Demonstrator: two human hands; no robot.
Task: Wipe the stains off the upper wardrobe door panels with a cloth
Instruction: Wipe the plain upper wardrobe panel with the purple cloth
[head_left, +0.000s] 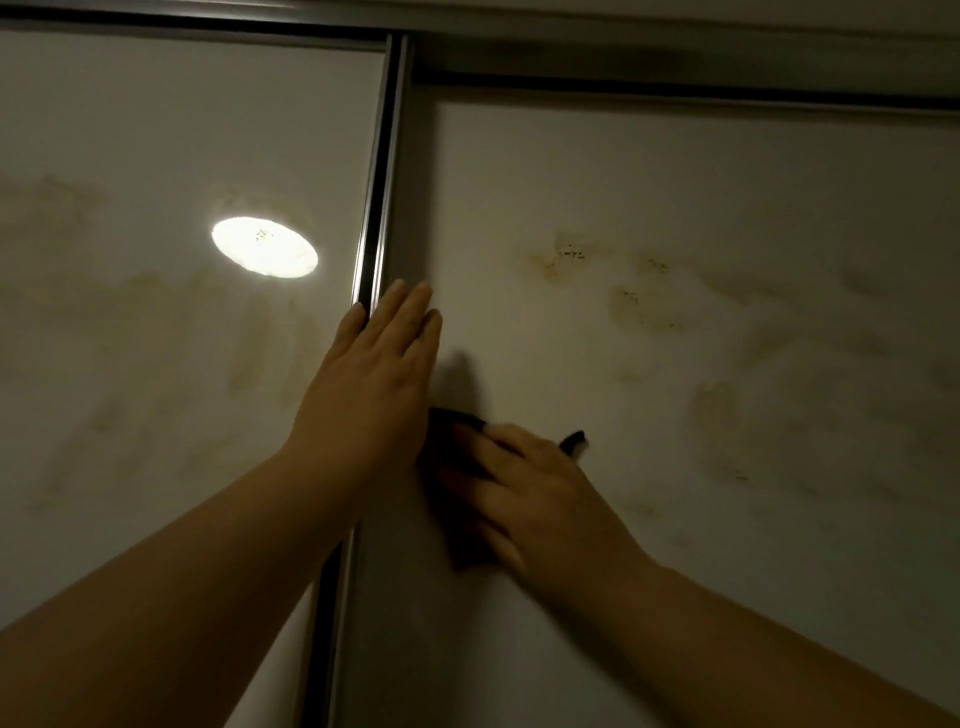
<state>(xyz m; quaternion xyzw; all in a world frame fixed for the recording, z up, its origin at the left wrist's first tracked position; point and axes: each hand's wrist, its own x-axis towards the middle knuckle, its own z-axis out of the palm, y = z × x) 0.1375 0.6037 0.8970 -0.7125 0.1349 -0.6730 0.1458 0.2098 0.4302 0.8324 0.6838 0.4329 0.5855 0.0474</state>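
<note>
Flat and straight-fingered, my left hand (370, 382) rests on the door frame (383, 182); my right hand (540, 493), fingers spread, presses the dark cloth (451, 519) at the stained panel (727, 208)'s left edge

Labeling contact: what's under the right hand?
Under the right hand: a dark cloth, pressed against the right door panel; its edges show past the fingers. The panel beneath is covered, so stains there can't be seen.

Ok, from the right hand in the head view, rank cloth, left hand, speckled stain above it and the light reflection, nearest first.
1. cloth, pressed under the right hand.
2. left hand, just left, flat on the frame.
3. speckled stain, above, on the right panel.
4. light reflection, far upper left, on the left panel.
</note>
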